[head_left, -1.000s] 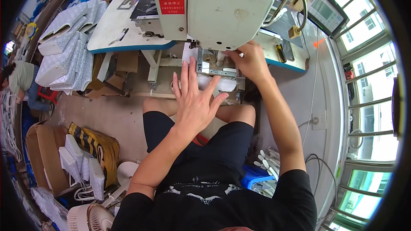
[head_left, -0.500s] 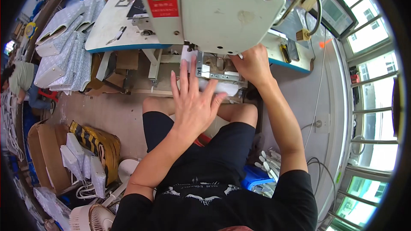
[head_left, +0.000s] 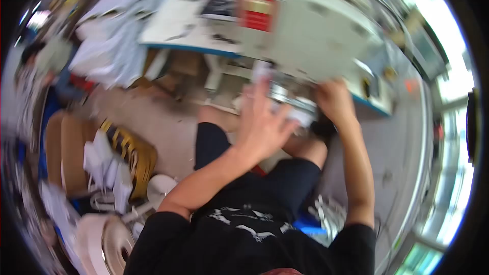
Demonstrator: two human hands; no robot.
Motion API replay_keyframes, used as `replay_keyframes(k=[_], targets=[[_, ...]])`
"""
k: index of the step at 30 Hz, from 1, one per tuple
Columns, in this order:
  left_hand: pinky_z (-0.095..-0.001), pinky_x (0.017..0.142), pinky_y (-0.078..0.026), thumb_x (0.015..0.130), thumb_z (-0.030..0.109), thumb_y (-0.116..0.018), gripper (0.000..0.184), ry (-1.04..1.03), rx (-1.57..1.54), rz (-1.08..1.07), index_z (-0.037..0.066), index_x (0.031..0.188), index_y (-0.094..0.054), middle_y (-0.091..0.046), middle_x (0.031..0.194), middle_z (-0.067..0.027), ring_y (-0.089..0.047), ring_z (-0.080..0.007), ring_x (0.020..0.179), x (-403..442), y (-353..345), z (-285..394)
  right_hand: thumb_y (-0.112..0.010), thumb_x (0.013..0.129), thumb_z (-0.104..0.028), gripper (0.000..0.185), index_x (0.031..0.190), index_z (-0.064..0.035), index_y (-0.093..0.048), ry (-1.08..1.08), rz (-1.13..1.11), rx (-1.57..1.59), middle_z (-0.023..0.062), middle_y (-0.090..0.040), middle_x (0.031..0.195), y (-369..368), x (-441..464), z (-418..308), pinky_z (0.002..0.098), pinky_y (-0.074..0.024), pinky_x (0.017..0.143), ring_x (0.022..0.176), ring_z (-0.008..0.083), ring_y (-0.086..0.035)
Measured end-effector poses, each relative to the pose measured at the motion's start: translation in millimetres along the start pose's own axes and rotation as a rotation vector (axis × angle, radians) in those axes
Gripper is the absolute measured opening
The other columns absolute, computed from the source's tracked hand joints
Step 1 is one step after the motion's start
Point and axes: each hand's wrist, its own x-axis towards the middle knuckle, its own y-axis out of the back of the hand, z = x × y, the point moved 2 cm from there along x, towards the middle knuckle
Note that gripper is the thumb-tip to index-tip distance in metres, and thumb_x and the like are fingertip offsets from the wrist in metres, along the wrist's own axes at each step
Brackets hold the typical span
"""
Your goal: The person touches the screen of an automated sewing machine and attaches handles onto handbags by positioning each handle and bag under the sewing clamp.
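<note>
A large pale industrial sewing machine [head_left: 316, 30] with a red switch panel [head_left: 256, 12] stands before me, blurred by motion. Under its head a metal clamp frame [head_left: 300, 103] sits over a white flat piece [head_left: 305, 118]. My left hand [head_left: 260, 130] is spread over the left part of the piece, palm down and fingers apart; it looks to be touching, though the blur hides exact contact. To the right of the clamp, my right hand [head_left: 334, 101] has its fingers curled together by the machine. Whatever lies between those fingers is hidden.
A white table [head_left: 173, 25] with a blue edge extends around the machine. Pale bags [head_left: 117, 35] are piled at left, near another person [head_left: 61, 61]. Lower left are a cardboard box [head_left: 69, 158], a yellow-black sack [head_left: 132, 158] and a fan [head_left: 104, 244]. A blue bin [head_left: 308, 226] sits at my right.
The view has swung, so the scene sits further right and is smeared. Both hands stay at the clamp; my right hand looks slightly further from the machine head.
</note>
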Motion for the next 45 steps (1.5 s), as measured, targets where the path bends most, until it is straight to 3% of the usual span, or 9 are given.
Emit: replay_keyframes(k=[5,11,16,21,25,29,33,39,45], targets=[[-0.0649,0.118,-0.030,0.090,0.045,-0.076,0.049,-0.082,-0.013,0.069,0.014,0.128,-0.072,-0.050,0.154,-0.0277,-0.048,-0.0459,0.143,-19,60,-81,-0.067,0.098,-0.001,0.038,0.136,-0.0021,-0.066,-0.238,0.035,-0.027,0.0170,-0.066,0.140,55,-57,-19,0.0405,-0.0488,0.107,0.129,0.0342,-0.062],[-0.0519,0.111,-0.041,0.097,0.042,-0.075,0.066,0.502,0.512,0.961,-0.006,0.138,-0.056,-0.058,0.128,-0.0291,-0.054,-0.0447,0.125,-8,248,-412,-0.063,0.105,-0.004,0.037,0.142,0.0005,-0.063,-0.682,-0.061,0.284,0.0137,-0.070,0.133,59,-186,13,0.0337,-0.0512,0.103,0.123,0.0207,-0.065],[-0.0488,0.098,-0.053,0.097,0.049,-0.073,0.062,0.336,0.726,0.737,-0.004,0.128,-0.066,-0.069,0.116,-0.0295,-0.068,-0.0443,0.108,126,330,-518,-0.066,0.100,-0.001,0.026,0.125,0.0006,-0.073,-0.882,-0.212,0.409,0.0108,-0.077,0.109,9,-220,-14,0.0332,-0.0571,0.088,0.103,0.0195,-0.072],[-0.0481,0.093,-0.058,0.093,0.043,-0.073,0.052,0.997,-0.086,0.757,-0.001,0.119,-0.074,-0.074,0.112,-0.0308,-0.074,-0.0443,0.100,205,292,-548,-0.071,0.097,-0.006,0.024,0.120,-0.0004,-0.075,-0.847,-0.440,0.419,0.0144,-0.077,0.110,-34,-214,-44,0.0343,-0.0582,0.087,0.103,0.0205,-0.073],[-0.0472,0.097,-0.056,0.093,0.032,-0.069,0.047,0.644,0.279,0.718,0.008,0.133,-0.070,-0.075,0.115,-0.0270,-0.072,-0.0449,0.106,226,287,-606,-0.056,0.103,-0.013,0.035,0.131,-0.0027,-0.073,-1.150,-0.440,0.903,0.0060,-0.075,0.113,-61,-265,-58,0.0294,-0.0517,0.089,0.102,0.0154,-0.066],[-0.0462,0.101,-0.053,0.093,0.020,-0.066,0.054,0.455,0.226,0.787,0.013,0.145,-0.058,-0.073,0.120,-0.0256,-0.069,-0.0433,0.113,206,340,-505,-0.055,0.100,0.012,0.036,0.132,0.0032,-0.069,-0.803,-0.554,0.766,0.0129,-0.074,0.127,-54,-237,-92,0.0304,-0.0568,0.097,0.111,0.0205,-0.070],[-0.0357,0.107,-0.048,0.091,0.009,-0.064,0.052,0.164,-0.043,0.784,0.002,0.142,-0.057,-0.069,0.126,-0.0153,-0.066,-0.0277,0.120,104,402,-384,-0.080,0.089,-0.007,0.030,0.119,-0.0026,-0.076,-0.307,-0.566,0.676,0.0158,-0.076,0.109,-17,-126,-147,0.0372,-0.0582,0.088,0.102,0.0296,-0.074],[-0.0319,0.098,-0.052,0.082,0.008,-0.069,0.052,0.403,-0.519,-0.010,-0.001,0.133,-0.064,-0.069,0.121,-0.0069,-0.066,-0.0191,0.115,-77,344,-217,-0.087,0.080,-0.018,0.052,0.130,-0.0118,-0.075,0.446,-0.167,0.531,0.0119,-0.063,0.140,38,-17,-232,0.0492,-0.0510,0.108,0.131,0.0353,-0.060],[-0.0345,0.082,-0.055,0.083,0.011,-0.069,0.032,0.233,-0.581,-0.872,0.006,0.114,-0.074,-0.073,0.093,-0.0105,-0.073,-0.0233,0.095,-91,200,-130,-0.084,0.082,-0.022,0.058,0.137,-0.0123,-0.068,0.315,-0.535,0.319,0.0103,-0.065,0.134,9,-57,-202,0.0479,-0.0546,0.098,0.118,0.0347,-0.065]])
